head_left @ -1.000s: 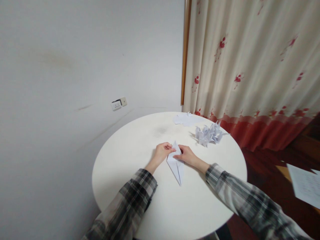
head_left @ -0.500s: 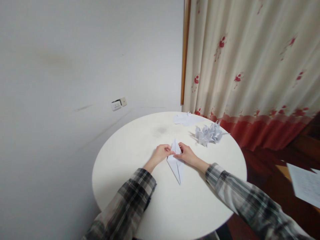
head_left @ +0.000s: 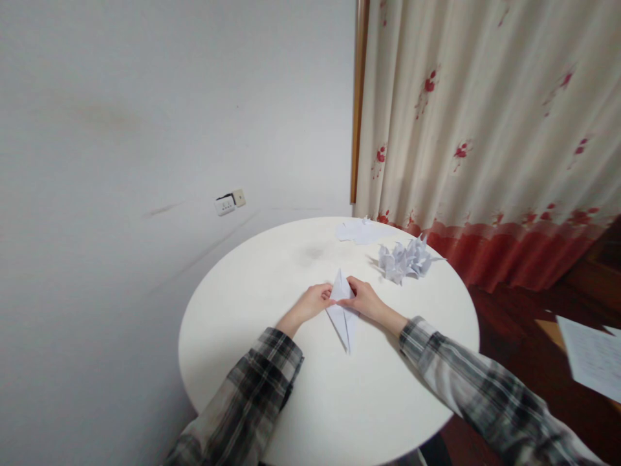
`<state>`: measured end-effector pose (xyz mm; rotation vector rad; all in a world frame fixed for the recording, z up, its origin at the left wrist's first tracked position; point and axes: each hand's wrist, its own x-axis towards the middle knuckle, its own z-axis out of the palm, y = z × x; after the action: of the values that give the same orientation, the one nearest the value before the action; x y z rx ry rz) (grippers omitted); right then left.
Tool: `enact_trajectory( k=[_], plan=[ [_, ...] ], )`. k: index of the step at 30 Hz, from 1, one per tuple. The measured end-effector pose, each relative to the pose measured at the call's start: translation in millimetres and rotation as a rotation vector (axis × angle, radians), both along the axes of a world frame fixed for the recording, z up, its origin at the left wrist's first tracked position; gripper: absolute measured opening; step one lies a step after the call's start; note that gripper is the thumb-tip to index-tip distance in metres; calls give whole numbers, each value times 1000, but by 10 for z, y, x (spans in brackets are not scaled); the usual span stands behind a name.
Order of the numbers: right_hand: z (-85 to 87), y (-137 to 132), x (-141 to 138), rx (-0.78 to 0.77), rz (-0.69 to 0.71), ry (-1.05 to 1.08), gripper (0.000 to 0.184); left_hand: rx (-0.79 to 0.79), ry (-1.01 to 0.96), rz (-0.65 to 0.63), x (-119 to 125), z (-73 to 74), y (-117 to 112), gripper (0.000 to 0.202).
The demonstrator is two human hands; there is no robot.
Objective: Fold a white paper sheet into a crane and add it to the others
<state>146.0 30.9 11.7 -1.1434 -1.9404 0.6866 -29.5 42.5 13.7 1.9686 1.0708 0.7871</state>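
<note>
A white folded paper (head_left: 342, 318), shaped like a long narrow diamond with a crease down its lower half, is between my hands over the table. My left hand (head_left: 314, 303) pinches its left edge near the middle, thumb on top and fingers curled. On the opposite edge my right hand (head_left: 363, 298) grips it, thumb lying across the front and fingers behind. Part of the paper's middle is hidden by both thumbs. One point of the paper faces away from me, the other towards me.
The round white table (head_left: 233, 336) stands against a wall with a socket (head_left: 225, 206). Several folded paper cranes (head_left: 406, 260) cluster at the back right. Flat paper pieces (head_left: 359, 232) lie at the far edge. A curtain (head_left: 485, 129) hangs behind; written sheets (head_left: 589, 356) lie at right.
My left hand has shifted slightly down and left along the paper's edge. The upper part of the paper now looks smoother, and its near tip sits slightly higher. My right hand stays nearly still.
</note>
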Motion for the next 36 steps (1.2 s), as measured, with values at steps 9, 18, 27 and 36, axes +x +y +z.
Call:
enact_trajectory(
  k=[9,18,27,36],
  plan=[
    [35,31,37,30,0,-71,33,360,302,119,36,32,-110,32],
    [-19,106,33,28,-39,-57,31,658,696,103,135,56,-327,16],
    [-45,162,46,76,-103,-52,34,715,692,4,112,-29,-340,26],
    [-11,128,22,94,-114,-48,33,744,718,9,138,-22,-333,23]
  ],
)
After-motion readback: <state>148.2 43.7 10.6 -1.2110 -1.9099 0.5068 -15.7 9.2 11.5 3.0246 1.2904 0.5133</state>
